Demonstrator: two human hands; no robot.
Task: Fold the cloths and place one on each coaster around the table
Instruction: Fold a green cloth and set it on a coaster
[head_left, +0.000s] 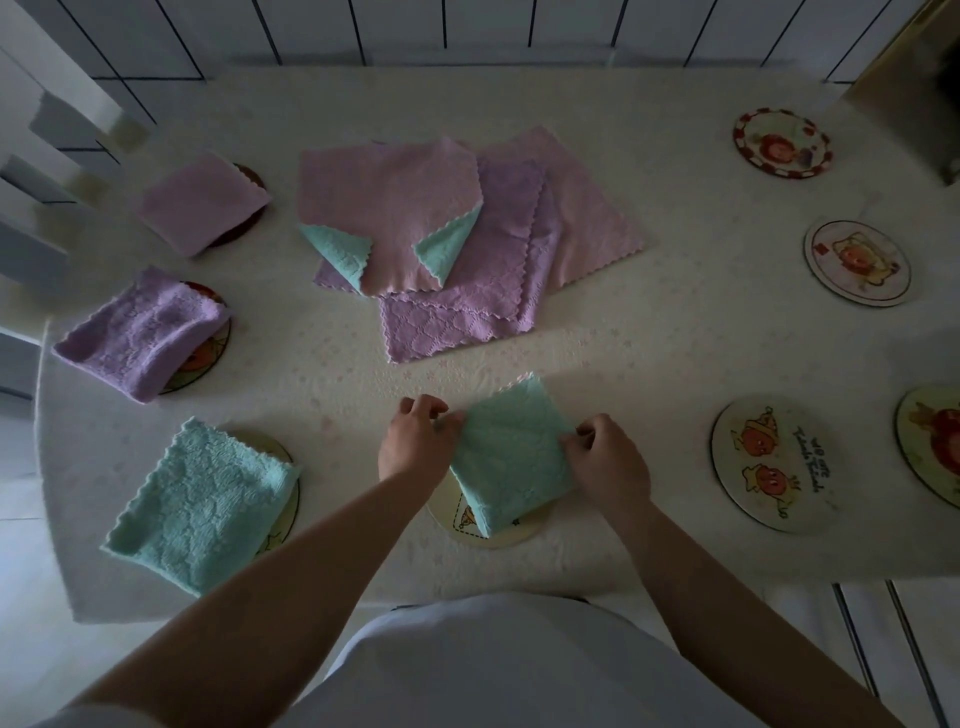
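Both hands are gripping a folded teal cloth (511, 452) at the near edge of the bench (649, 338), directly in front of the person. The left hand (415, 441) is pinching the cloth's left edge with curled fingers, and the right hand (608, 462) is pinching its right edge, so the cloth is lying between the two hands. The cloth's lower part is covering a pale round coaster (491, 530), whose near rim is showing below it. To the left, another folded teal cloth (202, 504) is lying over a second coaster (283, 499); farther back a folded lilac cloth (145, 335) is sitting on a third coaster (205, 348), and a folded pink cloth (202, 200) is sitting on a dark coaster (249, 208). In the middle of the bench a pile of unfolded cloths (457, 239) in pink, lilac and teal is lying well apart from the hands. Along the right side four bare coasters are showing: one near the far corner (782, 143), one (857, 262) in front of it, a large one (774, 462) beside the right hand, and one (935, 441) cut by the frame edge.
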